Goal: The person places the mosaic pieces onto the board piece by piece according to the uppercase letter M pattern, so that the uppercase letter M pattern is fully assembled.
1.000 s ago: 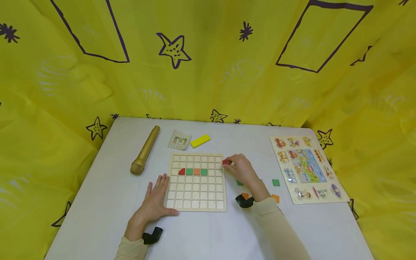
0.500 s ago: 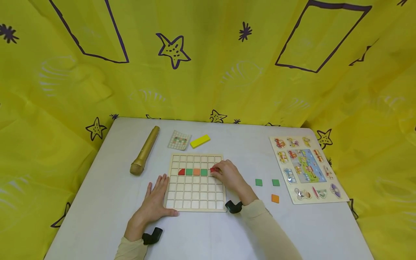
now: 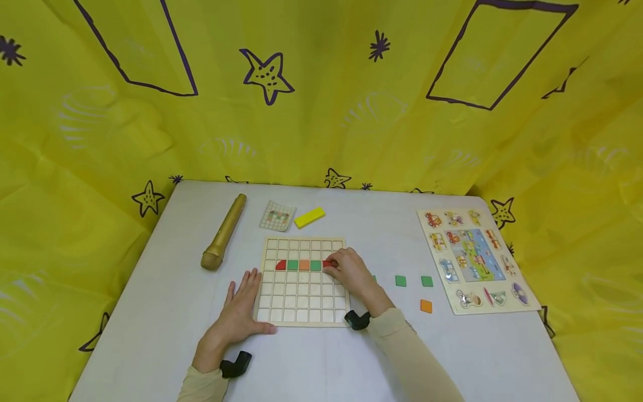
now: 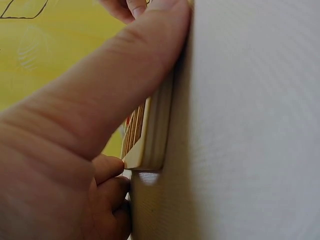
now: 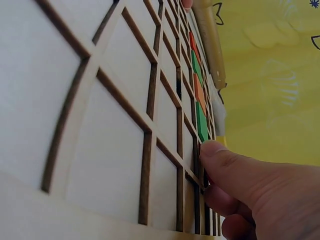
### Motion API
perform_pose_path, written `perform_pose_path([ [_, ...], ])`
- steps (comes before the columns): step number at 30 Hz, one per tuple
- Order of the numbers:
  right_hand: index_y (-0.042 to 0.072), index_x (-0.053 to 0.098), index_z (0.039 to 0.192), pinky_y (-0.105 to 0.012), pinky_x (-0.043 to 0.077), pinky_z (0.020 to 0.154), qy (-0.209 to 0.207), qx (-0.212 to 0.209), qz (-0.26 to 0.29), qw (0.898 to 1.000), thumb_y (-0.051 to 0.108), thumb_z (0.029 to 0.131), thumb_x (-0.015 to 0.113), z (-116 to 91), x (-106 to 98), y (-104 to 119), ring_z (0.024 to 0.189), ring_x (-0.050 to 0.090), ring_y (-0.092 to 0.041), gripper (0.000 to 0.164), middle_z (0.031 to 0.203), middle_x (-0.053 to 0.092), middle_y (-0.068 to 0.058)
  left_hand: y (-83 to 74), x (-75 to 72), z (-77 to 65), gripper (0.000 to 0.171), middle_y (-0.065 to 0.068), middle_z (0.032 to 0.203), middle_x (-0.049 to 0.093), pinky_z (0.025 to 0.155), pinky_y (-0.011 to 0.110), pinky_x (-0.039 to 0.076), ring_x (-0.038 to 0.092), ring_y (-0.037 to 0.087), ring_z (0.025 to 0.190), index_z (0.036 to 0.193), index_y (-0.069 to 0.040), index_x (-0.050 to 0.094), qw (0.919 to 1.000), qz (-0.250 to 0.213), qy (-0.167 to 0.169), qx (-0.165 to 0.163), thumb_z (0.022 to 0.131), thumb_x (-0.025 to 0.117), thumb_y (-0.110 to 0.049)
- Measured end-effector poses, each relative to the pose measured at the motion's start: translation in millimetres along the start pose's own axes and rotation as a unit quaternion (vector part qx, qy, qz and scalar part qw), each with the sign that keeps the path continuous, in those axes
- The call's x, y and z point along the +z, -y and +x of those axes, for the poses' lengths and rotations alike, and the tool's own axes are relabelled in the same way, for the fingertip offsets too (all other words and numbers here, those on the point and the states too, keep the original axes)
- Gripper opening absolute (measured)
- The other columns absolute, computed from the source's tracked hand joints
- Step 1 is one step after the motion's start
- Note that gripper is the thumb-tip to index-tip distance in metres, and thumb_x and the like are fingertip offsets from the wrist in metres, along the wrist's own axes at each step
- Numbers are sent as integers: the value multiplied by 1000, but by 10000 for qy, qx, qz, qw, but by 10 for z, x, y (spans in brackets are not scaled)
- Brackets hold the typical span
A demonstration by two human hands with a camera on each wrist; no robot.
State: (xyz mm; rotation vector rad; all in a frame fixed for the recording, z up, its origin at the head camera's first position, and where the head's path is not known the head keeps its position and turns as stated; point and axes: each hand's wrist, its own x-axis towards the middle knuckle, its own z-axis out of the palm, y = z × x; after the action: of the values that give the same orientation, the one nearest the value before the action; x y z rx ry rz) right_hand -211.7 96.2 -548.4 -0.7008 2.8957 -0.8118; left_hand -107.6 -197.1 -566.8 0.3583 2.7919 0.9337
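Observation:
A wooden grid board (image 3: 303, 302) lies on the table. Along one of its rows sit a red rounded tile (image 3: 281, 265), a green tile (image 3: 292, 265), an orange tile (image 3: 304, 265) and a second green tile (image 3: 315, 265). Between thumb and fingers, my right hand (image 3: 354, 274) pinches another red tile (image 3: 326, 264) at the cell right of that green one; in the right wrist view the thumb hides most of it. My left hand (image 3: 240, 314) rests against the board's left side with fingers straight, its thumb along the near edge (image 4: 156, 130).
Right of the board lie loose green tiles (image 3: 400, 281) and an orange one (image 3: 426, 306), then a picture puzzle board (image 3: 441, 273). Behind the board are a pattern card (image 3: 278, 216) and a yellow block (image 3: 310, 218). A gold microphone (image 3: 224, 233) lies at left.
My right hand has carried the red tile leftward from beyond the board's right edge to the row of coloured tiles, then lowered it slightly there. The left hand stays put.

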Motion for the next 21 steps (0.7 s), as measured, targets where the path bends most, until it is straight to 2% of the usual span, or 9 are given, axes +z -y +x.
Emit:
perform_pose_path([
  [6,5,74,98,-28,43,69,-73,-70,-34,9999,25,85,77,3,12,-1,80,48,-16,23,86,62,2,-7,2,-5,136,23,159,10,111,60,-5,2,38,146,152,8,16,10000,28,-60,51,55,90,-52],
  [11,6,74,99,-29,45,71,-187,-203,-33,9996,23,85,78,4,27,-12,82,51,-17,23,90,65,0,-22,-6,-20,135,25,158,13,110,61,-3,4,40,145,151,10,18,9997,-11,-188,162,55,91,-50],
  [18,5,73,101,-29,45,71,-195,-127,-1,9997,24,85,78,-1,33,-9,83,51,-17,25,93,66,0,-25,-8,-19,135,24,159,12,111,60,-4,3,38,146,151,9,17,9998,-47,-154,129,55,91,-50],
  [21,5,73,103,-30,45,72,-161,-26,46,9999,26,85,77,-28,7,-8,83,50,-16,27,88,63,2,-20,-4,-16,135,23,159,11,111,60,-4,3,38,146,151,9,17,9998,-48,-133,119,55,91,-50],
])
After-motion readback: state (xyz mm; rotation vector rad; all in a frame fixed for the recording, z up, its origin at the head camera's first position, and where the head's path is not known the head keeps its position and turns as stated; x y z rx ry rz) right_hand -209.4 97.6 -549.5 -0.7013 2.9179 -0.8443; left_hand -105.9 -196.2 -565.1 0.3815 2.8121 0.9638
